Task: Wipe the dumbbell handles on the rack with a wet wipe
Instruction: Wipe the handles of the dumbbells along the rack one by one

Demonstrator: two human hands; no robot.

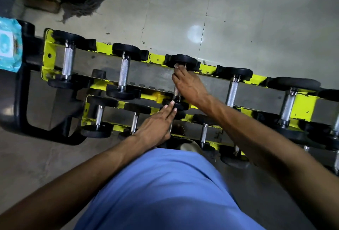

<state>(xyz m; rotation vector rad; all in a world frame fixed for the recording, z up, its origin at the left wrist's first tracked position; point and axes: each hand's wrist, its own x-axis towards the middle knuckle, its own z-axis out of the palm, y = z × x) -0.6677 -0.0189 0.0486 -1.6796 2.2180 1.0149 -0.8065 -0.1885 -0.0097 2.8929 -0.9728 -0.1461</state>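
A yellow rack (102, 48) holds black dumbbells with steel handles in tiers. My right hand (189, 84) lies over the handle of the third dumbbell (181, 60) on the top tier, fingers wrapped around it, with a bit of white wet wipe (177, 65) showing at the fingertips. My left hand (156, 127) reaches forward with straight fingers that touch the near black weight (177, 105) of that same dumbbell. Most of that handle is hidden under my right hand.
A blue pack of wet wipes (9, 46) sits on the black frame at the rack's left end. Other dumbbells (123, 72) lie left and right along the tiers. Tiled floor (238, 18) lies beyond the rack, with a dark mop head (82, 7) at the upper left.
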